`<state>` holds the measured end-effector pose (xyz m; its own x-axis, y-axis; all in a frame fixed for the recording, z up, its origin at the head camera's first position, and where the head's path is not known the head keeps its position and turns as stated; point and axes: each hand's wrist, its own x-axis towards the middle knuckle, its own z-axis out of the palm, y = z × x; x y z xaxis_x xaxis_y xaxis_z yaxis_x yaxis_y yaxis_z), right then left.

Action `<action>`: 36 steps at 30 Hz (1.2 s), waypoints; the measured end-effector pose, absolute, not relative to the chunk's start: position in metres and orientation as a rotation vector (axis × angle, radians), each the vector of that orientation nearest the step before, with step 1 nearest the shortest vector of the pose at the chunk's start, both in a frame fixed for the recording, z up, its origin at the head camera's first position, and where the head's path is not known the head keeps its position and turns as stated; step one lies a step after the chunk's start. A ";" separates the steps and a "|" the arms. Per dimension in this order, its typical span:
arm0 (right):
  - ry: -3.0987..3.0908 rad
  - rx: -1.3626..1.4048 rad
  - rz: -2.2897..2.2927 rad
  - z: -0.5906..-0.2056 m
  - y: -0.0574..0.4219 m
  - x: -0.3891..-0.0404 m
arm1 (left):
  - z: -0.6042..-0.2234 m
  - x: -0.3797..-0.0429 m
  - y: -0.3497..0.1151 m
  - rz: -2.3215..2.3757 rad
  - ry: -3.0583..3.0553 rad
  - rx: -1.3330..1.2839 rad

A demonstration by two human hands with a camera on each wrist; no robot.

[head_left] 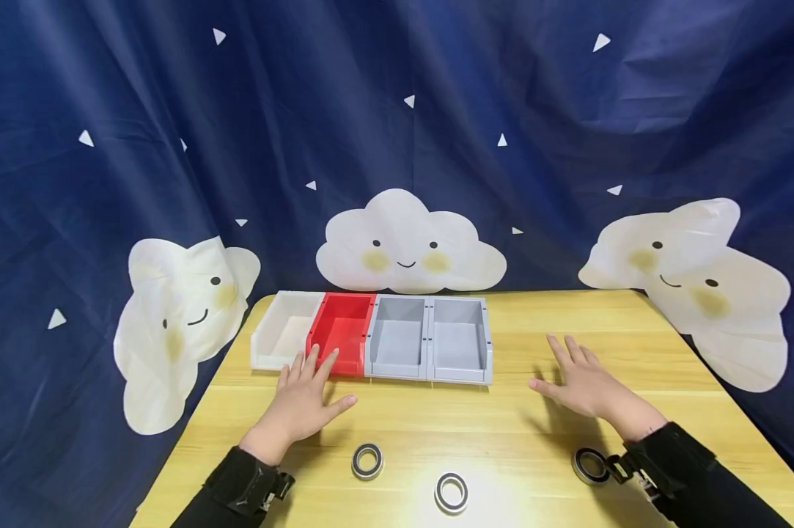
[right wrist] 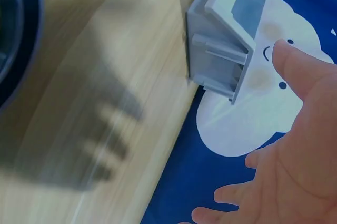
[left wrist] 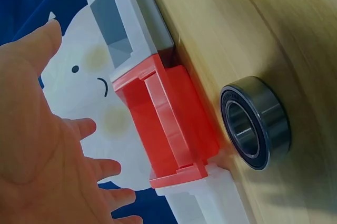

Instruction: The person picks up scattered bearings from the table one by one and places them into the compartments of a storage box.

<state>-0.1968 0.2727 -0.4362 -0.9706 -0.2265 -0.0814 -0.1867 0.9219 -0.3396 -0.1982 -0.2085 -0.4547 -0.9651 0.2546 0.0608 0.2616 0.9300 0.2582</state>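
Note:
My left hand (head_left: pixel 299 405) hovers with spread fingers just in front of the red bin (head_left: pixel 336 339), holding nothing. Over the right part of the table, my right hand (head_left: pixel 584 385) is likewise spread and empty. Three ring-shaped ball bearings with dark seals lie on the wood: a left bearing (head_left: pixel 358 473) near my left wrist, a middle bearing (head_left: pixel 440 499) closest to the front, and a right bearing (head_left: pixel 578 471) beside my right wrist. The left wrist view shows one bearing (left wrist: pixel 274 110) below the palm; the right wrist view catches part of another bearing (right wrist: pixel 32 29) at its edge.
A white bin (head_left: pixel 267 361), the red bin and two grey bins (head_left: pixel 397 370) (head_left: pixel 459 375) stand joined in a row at the back of the wooden table (head_left: pixel 502 440). Behind hangs a dark blue curtain (head_left: pixel 357 59) printed with clouds.

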 end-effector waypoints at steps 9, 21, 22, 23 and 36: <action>2.949 -0.360 -0.528 -0.430 0.252 -0.216 | -0.452 -0.197 -0.210 -0.387 -3.079 -0.404; 2.910 -0.353 -0.564 -0.426 0.226 -0.245 | -0.455 -0.194 -0.212 -0.388 -3.070 -0.439; 2.899 -0.350 -0.570 -0.426 0.224 -0.247 | -0.455 -0.193 -0.212 -0.392 -3.071 -0.442; 2.891 -0.348 -0.573 -0.427 0.223 -0.250 | -0.455 -0.193 -0.211 -0.397 -3.072 -0.443; 2.800 -0.287 -0.665 -0.435 0.197 -0.278 | -0.457 -0.191 -0.212 -0.430 -3.069 -0.467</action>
<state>-0.2785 0.1973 -0.4355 -0.9497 -0.2459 -0.1939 -0.1324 0.8764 -0.4630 -0.1912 -0.2115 -0.4571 -0.9555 0.2909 0.0481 0.2930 0.9179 0.2676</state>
